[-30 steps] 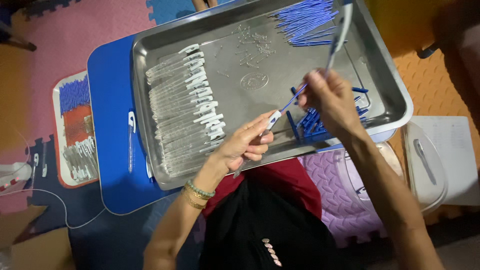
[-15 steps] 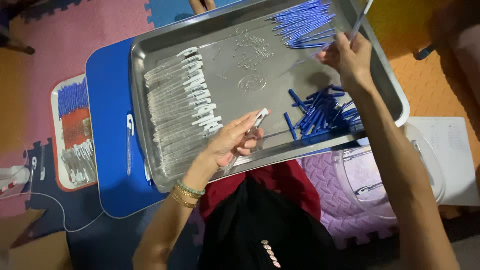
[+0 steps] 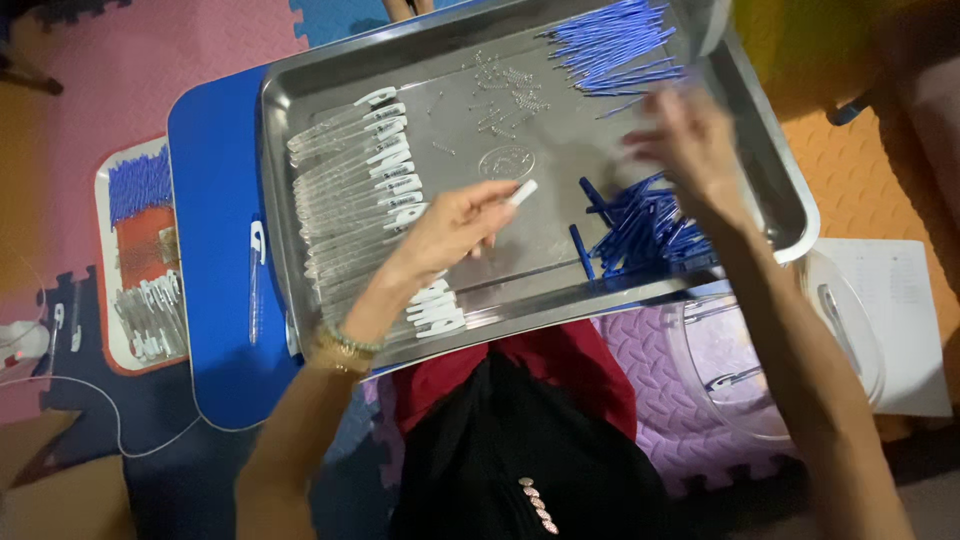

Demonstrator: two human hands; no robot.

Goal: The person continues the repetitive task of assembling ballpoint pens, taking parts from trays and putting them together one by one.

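Observation:
A large metal tray lies on a blue table. My left hand hovers over the tray's middle and pinches a clear pen barrel with a white end. A row of clear pen barrels with white clips lies along the tray's left side. My right hand is blurred, over the tray's right part, between a pile of thin blue refills at the top and a heap of dark blue caps below. Whether it holds anything is not visible. Small springs are scattered at the top middle.
A single pen lies on the blue table left of the tray. Further left stands a small tray with blue and clear parts. At the right are a clear plastic container and a white paper sheet. Foam mats cover the floor.
My right hand rose from the blue caps toward the refill pile with a long thin piece, then dropped back a little. My left hand moved up over the tray with the barrel.

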